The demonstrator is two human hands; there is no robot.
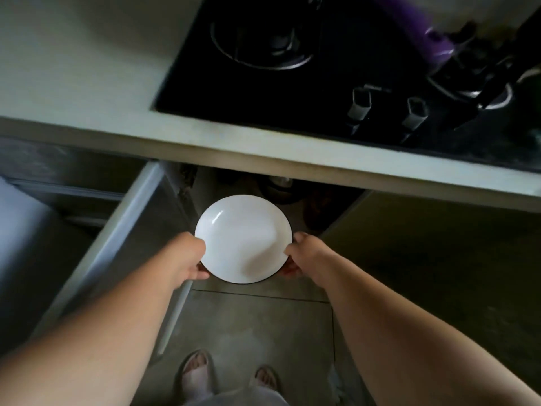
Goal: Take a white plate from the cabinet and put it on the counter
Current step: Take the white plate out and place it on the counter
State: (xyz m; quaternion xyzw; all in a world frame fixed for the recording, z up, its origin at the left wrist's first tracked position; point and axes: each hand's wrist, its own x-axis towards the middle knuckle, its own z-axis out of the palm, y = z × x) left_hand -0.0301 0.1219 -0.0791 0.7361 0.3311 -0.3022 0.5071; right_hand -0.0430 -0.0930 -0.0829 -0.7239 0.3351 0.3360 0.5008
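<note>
**Plate clear of the cabinet, bench edge overhead**

Both hands, left hand [187, 256] and right hand [301, 254], clasp the white plate [243, 238] by opposite rims, below the bench [87, 68] front edge. Lifting straight up risks striking that overhang; pinching only the rims risks tilting it.

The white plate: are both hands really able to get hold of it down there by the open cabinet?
Yes, it seems so. The left hand and right hand already grip opposite edges of the white plate, held in front of the open cabinet below the counter. Nothing blocks either arm.
</note>
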